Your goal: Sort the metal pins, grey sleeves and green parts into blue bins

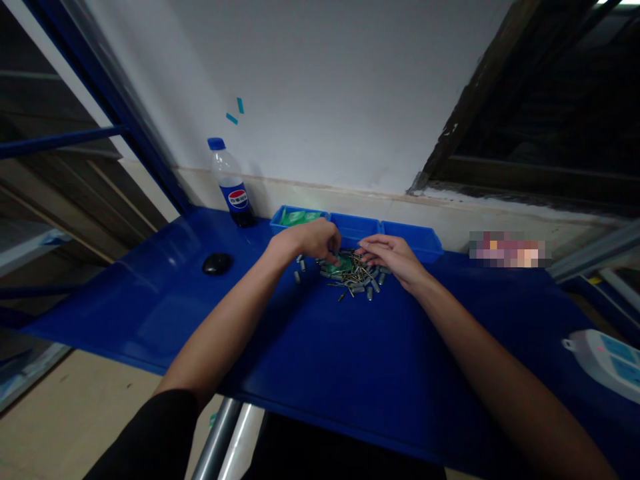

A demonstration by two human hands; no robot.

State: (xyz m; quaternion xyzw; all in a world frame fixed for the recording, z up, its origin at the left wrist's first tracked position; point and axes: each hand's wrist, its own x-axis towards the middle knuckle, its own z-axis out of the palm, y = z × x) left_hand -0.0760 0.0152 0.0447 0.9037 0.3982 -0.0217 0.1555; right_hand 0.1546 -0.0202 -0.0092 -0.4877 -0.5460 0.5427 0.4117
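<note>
Head view: the left hand (317, 239) is hanging nearest the green packet (343, 266), which is lying just right of its bent fingertips among metal pins (362, 275) of mixed axes; the right hand (394, 260) is standing loosely curled opposite. Whether either is grasping anything cannot be told.

Thin brassy pins (361, 273) and gray cylinders (370, 293) are lying jumbled on a blue tabletop (330, 360), a green piece (343, 264) resting among them.

hands (316, 239) at small-parts pile (360, 273) | blue tray (411, 240) behind | bottle (234, 195) left
</note>
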